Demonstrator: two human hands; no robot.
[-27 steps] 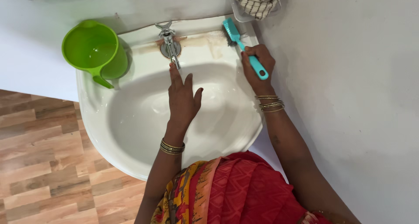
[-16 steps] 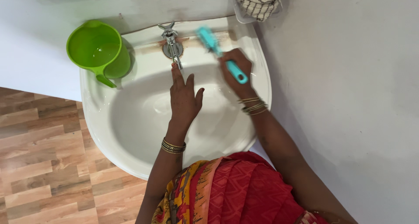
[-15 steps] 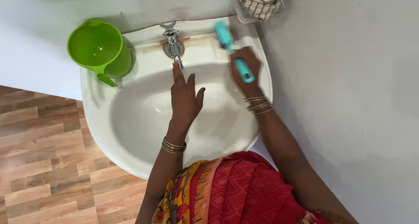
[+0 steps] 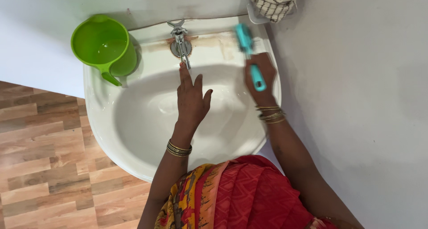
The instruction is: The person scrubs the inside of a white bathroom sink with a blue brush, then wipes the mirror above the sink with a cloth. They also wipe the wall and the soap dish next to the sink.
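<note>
while the left hand point(image 4: 191, 99) rests fingers spread in the sink point(image 4: 133, 135), the right hand point(image 4: 261, 75) grips a teal brush point(image 4: 249, 55).

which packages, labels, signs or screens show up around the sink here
None that can be told: only a clear plastic container at the sink's far right corner, holding a striped cloth; no label shows on it.

The tap point(image 4: 180, 41) stands at the middle of the sink's point(image 4: 102, 126) back rim. The jug point(image 4: 104, 46) sits on the sink's back left corner, the brush point(image 4: 248, 50) on its back right corner, with the cloth point(image 4: 272, 1) just behind.
</note>
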